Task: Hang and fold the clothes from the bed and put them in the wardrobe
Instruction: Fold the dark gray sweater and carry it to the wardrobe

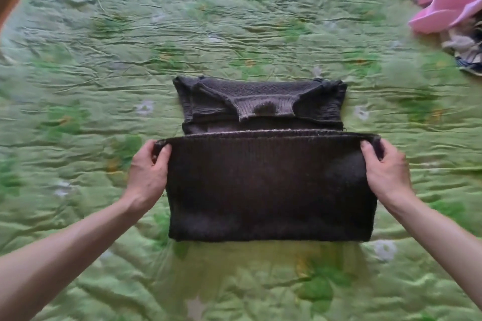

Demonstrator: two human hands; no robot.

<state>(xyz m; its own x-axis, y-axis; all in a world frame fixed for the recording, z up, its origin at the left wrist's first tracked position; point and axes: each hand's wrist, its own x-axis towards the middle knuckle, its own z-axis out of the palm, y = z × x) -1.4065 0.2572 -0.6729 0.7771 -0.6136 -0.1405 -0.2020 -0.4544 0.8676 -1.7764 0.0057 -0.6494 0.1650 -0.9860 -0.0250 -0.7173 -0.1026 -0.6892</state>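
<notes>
Home bedroom: green quilted bed [234,28], clothes heap [448,0].

Soft, even daylight falls on the green bedspread [234,21], with a faint shadow just below the dark sweater [268,185]. Motion blur smears the bedspread outward from the sweater; edges bow with wide-angle distortion.

Crumpled green floral bedspread [234,21]

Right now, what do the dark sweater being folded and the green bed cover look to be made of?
The dark sweater looks like a matte knit, perhaps wool or acrylic: ribbing shows along the hem that both hands pinch and at the collar. The green bed cover looks like a thin, slightly glossy woven fabric, possibly satin-like synthetic: fine creases catch the light across it. The fibre of neither can be told for certain.
</notes>
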